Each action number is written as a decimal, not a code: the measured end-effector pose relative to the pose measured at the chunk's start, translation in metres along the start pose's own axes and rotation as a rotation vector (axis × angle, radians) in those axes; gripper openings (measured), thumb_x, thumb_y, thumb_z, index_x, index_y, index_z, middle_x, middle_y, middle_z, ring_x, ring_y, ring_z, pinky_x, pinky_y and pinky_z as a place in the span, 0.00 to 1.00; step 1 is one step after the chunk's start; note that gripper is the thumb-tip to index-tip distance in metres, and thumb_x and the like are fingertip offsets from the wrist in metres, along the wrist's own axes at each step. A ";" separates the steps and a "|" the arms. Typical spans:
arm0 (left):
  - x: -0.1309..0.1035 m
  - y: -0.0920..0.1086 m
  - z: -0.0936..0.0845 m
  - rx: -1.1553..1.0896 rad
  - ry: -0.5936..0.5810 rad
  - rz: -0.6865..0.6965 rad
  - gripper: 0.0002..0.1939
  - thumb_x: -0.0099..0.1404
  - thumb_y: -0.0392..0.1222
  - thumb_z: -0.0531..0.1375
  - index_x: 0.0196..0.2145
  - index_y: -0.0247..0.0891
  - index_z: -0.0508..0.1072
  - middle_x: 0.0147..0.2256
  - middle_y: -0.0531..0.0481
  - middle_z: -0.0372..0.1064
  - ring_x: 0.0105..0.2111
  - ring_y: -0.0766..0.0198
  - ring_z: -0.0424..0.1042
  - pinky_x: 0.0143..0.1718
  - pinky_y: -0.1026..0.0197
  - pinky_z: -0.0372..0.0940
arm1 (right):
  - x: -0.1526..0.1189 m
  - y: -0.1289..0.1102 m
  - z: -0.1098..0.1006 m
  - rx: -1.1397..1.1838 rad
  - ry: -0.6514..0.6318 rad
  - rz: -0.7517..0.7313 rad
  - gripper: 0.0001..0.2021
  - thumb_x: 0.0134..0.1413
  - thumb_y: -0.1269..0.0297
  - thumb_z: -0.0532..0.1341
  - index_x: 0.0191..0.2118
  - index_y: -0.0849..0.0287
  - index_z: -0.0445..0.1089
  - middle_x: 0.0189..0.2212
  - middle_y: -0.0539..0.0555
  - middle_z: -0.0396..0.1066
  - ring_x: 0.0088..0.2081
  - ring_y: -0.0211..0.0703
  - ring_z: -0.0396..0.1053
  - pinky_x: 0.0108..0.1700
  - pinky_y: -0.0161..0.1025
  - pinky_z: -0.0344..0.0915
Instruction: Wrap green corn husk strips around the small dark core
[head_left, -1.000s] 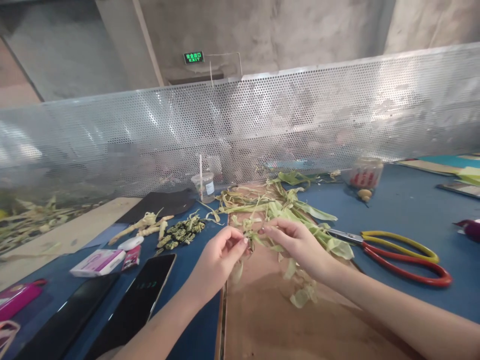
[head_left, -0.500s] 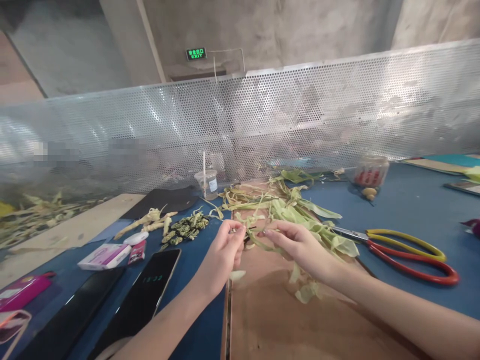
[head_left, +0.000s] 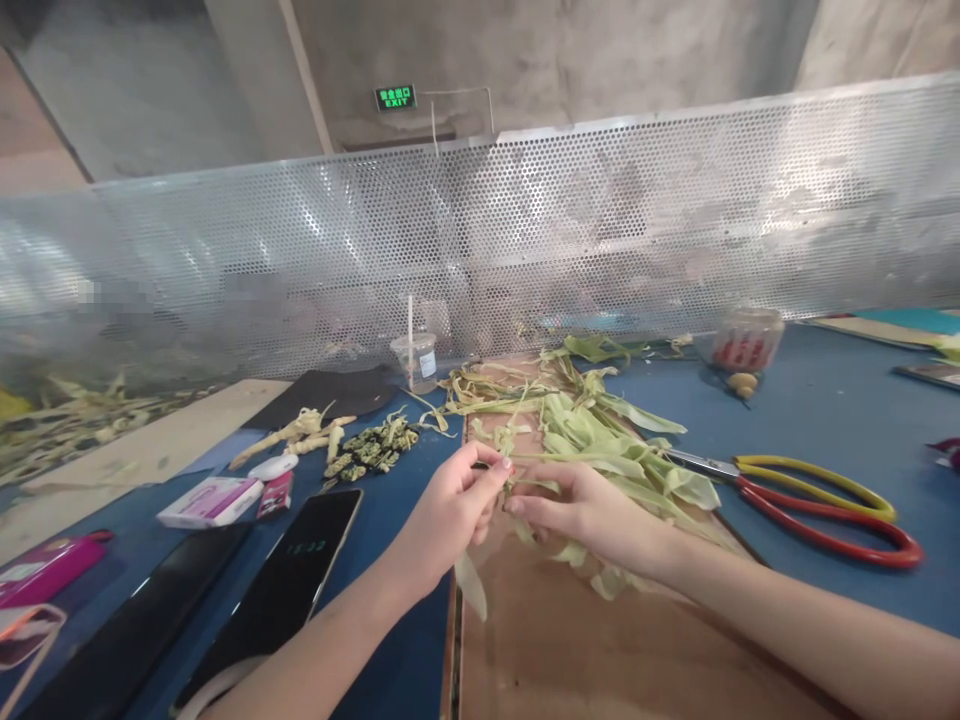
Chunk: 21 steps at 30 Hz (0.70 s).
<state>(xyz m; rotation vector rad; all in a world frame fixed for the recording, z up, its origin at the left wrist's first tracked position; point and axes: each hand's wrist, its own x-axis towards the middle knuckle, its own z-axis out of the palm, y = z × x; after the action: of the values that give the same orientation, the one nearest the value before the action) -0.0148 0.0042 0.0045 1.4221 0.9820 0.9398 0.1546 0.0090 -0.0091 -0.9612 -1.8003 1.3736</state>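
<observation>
1. At the far left, a magenta case (head_left: 52, 570) is seen on the blue tabletop (head_left: 840, 410), with a long dark slab (head_left: 139, 620) laid beside it.
2. Next, a white and purple box (head_left: 212, 502) is placed just beside a small pink packet (head_left: 275, 495); a phone (head_left: 289, 580) with a lit clock is laid nearer the wearer, partly covered by the left forearm.
3. Pale, root-like pieces (head_left: 300, 442) are grouped beside a heap of dark green knotted pieces (head_left: 375, 447); behind them a clear cup (head_left: 416, 362) with a straw is stood upright.
4. The left hand (head_left: 459, 500) is held over the left edge of a brown board (head_left: 570, 650). Its thumb and forefinger are pinched together on a thin green leaf strip (head_left: 508, 491), which is located between the two hands, above the board. A pale leaf end (head_left: 471, 588) is seen hanging below this hand.
5. The right hand (head_left: 577, 505) is brought close from the other side, thumb and forefinger narrowly spaced at the strip; whether it is gripped there cannot be told.
6. Pale green leaves (head_left: 600, 435) are heaped behind the right hand, across the board.
7. At the right, scissors (head_left: 795, 505) with yellow and red handles are laid with their blades toward the leaves; a clear jar (head_left: 748, 340) is stood farther back.
</observation>
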 end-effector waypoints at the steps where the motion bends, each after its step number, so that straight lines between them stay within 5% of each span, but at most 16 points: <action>1: 0.000 0.000 0.000 -0.006 -0.010 -0.001 0.11 0.64 0.48 0.53 0.30 0.39 0.59 0.15 0.64 0.44 0.15 0.76 0.41 0.16 0.71 0.43 | 0.001 0.002 0.001 -0.012 -0.002 0.002 0.12 0.50 0.55 0.60 0.31 0.60 0.68 0.18 0.46 0.62 0.20 0.32 0.59 0.26 0.31 0.56; 5: 0.000 -0.001 0.001 -0.014 -0.007 -0.006 0.12 0.64 0.48 0.53 0.28 0.39 0.58 0.15 0.64 0.42 0.15 0.76 0.41 0.16 0.71 0.42 | 0.000 0.004 0.004 0.006 -0.007 -0.011 0.15 0.49 0.53 0.60 0.23 0.61 0.65 0.16 0.46 0.62 0.19 0.31 0.58 0.25 0.31 0.56; 16: 0.000 -0.004 0.001 0.038 0.092 0.023 0.11 0.63 0.49 0.52 0.30 0.40 0.57 0.16 0.64 0.42 0.15 0.75 0.41 0.16 0.71 0.43 | -0.005 -0.003 0.001 0.011 -0.078 0.057 0.14 0.48 0.54 0.61 0.25 0.62 0.68 0.16 0.47 0.63 0.18 0.29 0.58 0.21 0.28 0.55; 21: -0.002 -0.003 0.002 0.023 0.012 0.027 0.10 0.64 0.48 0.51 0.31 0.40 0.57 0.15 0.65 0.42 0.15 0.75 0.42 0.16 0.71 0.44 | -0.005 -0.004 0.002 -0.002 -0.077 0.025 0.16 0.49 0.51 0.61 0.27 0.62 0.68 0.20 0.48 0.64 0.21 0.30 0.57 0.25 0.30 0.55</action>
<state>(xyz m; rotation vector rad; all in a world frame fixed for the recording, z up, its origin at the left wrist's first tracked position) -0.0141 0.0020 0.0016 1.4543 0.9875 0.9606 0.1550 0.0034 -0.0063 -0.9465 -1.8521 1.4426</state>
